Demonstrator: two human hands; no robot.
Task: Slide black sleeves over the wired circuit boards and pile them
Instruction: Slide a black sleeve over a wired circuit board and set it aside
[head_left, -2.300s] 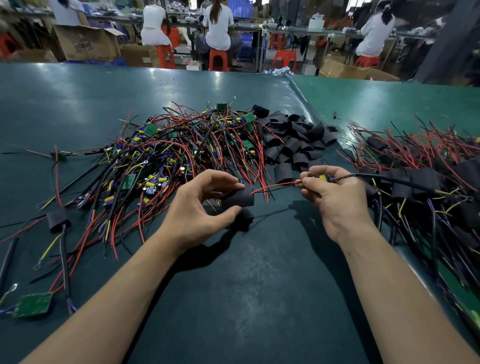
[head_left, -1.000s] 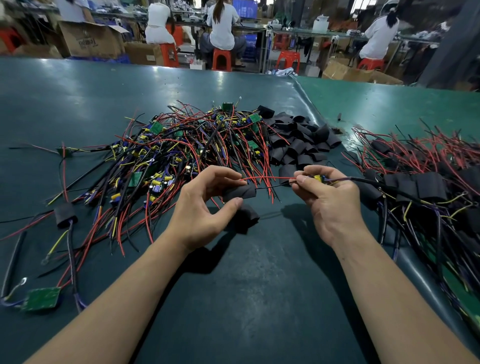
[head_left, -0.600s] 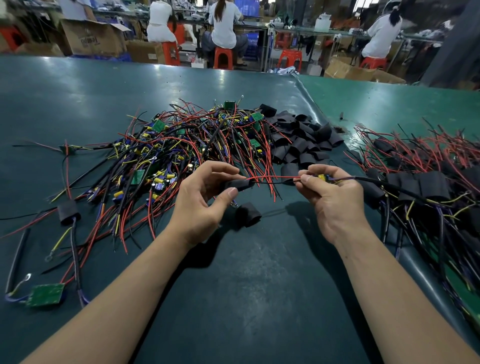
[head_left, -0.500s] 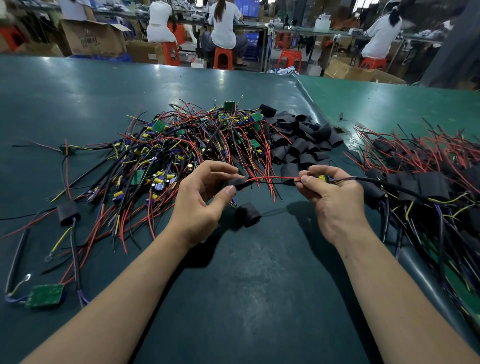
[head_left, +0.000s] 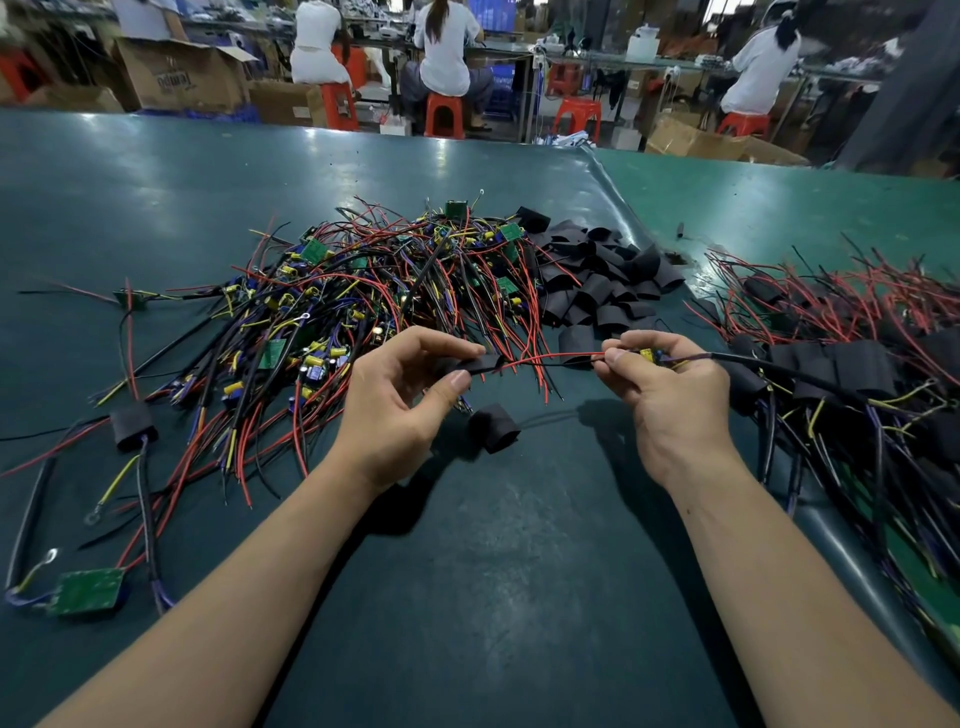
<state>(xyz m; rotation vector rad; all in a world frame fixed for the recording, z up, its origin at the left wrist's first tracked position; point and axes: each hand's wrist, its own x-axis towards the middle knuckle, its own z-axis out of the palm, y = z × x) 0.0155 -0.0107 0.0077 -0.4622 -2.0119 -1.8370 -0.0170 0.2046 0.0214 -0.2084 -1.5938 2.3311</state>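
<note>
Far left, cardboard box (head_left: 182, 73), print unreadable. Left hand (head_left: 400, 400) pinches black sleeve (head_left: 480, 364); right hand (head_left: 670, 384) pinches circuit board (head_left: 649, 355), red wire (head_left: 550, 358) entering the sleeve between them.

Both my bare forearms reach forward from the bottom edge. My left hand (head_left: 400, 395) is raised, thumb and curled fingers pinching together at the tips. My right hand (head_left: 670, 387) faces it at equal height, fingertips also pinched, knuckles up, wrist straight.
</note>
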